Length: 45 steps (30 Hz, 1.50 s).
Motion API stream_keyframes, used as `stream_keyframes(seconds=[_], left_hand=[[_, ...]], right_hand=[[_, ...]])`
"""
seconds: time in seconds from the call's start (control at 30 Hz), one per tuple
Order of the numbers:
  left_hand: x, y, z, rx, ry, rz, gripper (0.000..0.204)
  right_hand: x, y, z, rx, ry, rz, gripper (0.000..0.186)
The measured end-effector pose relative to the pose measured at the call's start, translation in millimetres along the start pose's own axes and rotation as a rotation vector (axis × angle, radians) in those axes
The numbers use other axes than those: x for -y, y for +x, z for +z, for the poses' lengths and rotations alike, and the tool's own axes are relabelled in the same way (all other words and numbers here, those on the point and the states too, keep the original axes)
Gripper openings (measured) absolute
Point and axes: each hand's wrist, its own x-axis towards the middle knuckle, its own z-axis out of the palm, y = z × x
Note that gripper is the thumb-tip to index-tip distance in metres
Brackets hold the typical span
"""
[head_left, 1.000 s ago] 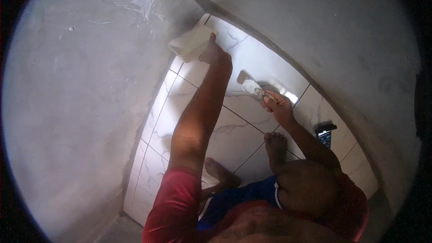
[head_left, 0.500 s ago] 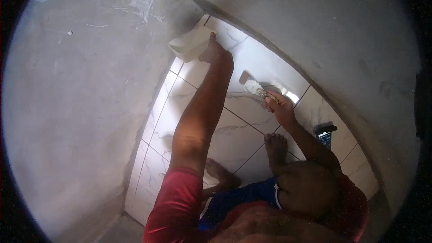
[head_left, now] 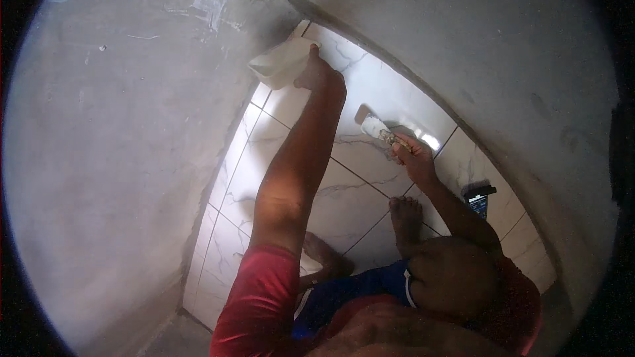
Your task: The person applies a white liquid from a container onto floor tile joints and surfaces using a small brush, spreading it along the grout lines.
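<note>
My left hand (head_left: pixel 317 73) is stretched far forward and grips a whitish plastic tub (head_left: pixel 281 63) by its side, close to the wall corner. The tub is tilted, and what it holds cannot be made out. In my right hand (head_left: pixel 413 157) is a putty knife (head_left: pixel 378 127), with my fingers closed round its handle. White paste coats much of its blade, while the brownish tip is bare and points away to the upper left. The blade is held above the marbled tiles (head_left: pixel 357 188), apart from the tub.
A grey plastered wall (head_left: pixel 119 145) rises on the left, marked with white smears near the corner. Another grey wall (head_left: pixel 503 46) runs along the right. A phone (head_left: pixel 477 203) in a dark holder lies by the right wall. My bare feet (head_left: pixel 405 215) rest on the tiles.
Hardly anything differs. The tub and the putty knife sit very slightly further right in the picture, with the same grips.
</note>
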Motion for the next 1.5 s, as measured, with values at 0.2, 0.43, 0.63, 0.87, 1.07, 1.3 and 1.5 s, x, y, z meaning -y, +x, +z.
stream_keyframes(seconds=[0.2,0.43,0.63,0.87,1.07,1.3,1.5], left_hand=[[1.6,5.7,5.0,-0.03,0.006,0.016,0.075],[4.0,-5.8,7.2,-0.019,-0.038,0.033,0.074],[-0.3,-13.0,5.8,0.032,-0.053,0.002,0.075],[0.1,3.5,11.6,0.014,-0.311,-0.067,0.075],[8.0,2.5,6.7,-0.015,0.014,-0.001,0.077],[8.8,20.3,-4.4,-0.028,0.044,0.055,0.078],[3.9,7.1,-11.8,-0.068,-0.012,0.033,0.079]], right_hand=[[-2.0,3.2,-1.2,0.001,-0.019,0.025,0.044],[8.2,3.3,-5.1,-0.008,-0.066,0.062,0.045],[8.2,4.0,-7.6,-0.022,-0.071,0.056,0.044],[1.0,9.0,-6.2,-0.02,-0.027,0.059,0.043],[0.5,11.8,-15.9,-0.007,-0.079,0.064,0.044],[-1.7,13.8,-12.6,-0.008,-0.112,0.021,0.046],[-2.6,16.8,-16.5,0.012,-0.158,0.016,0.046]])
